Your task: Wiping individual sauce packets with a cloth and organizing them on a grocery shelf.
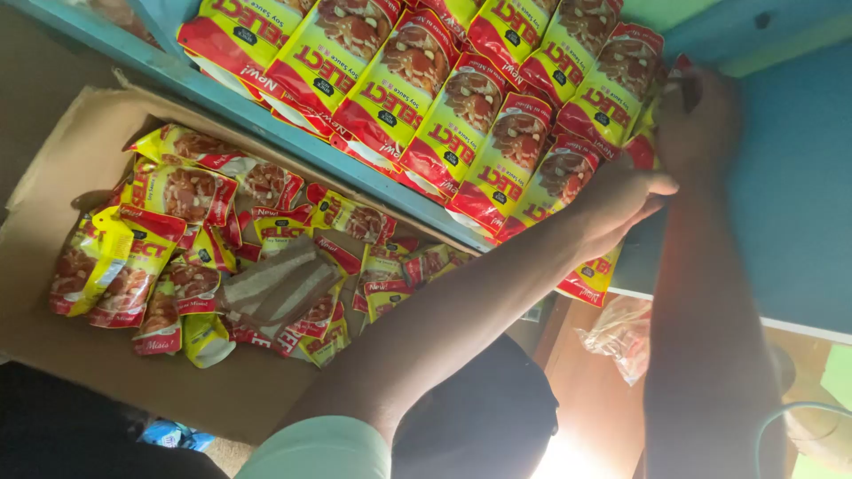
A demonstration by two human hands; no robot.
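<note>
A row of yellow-and-red snack pouches (461, 115) stands overlapping on a blue shelf (266, 120). My left hand (621, 200) reaches up from the lower middle and closes on the pouches at the row's right end. One pouch (590, 279) sticks out below this hand. My right hand (697, 115) is higher, at the far right end of the row. Its fingers pinch the red top edge of the last pouch (646, 142). Both hands are close together, and the right hand's palm side is hidden.
An open cardboard box (62, 168) at the left holds several more loose pouches (186, 191). A blue wall (790, 177) bounds the shelf on the right. A crumpled clear plastic bag (621, 333) lies below the shelf by wooden boards.
</note>
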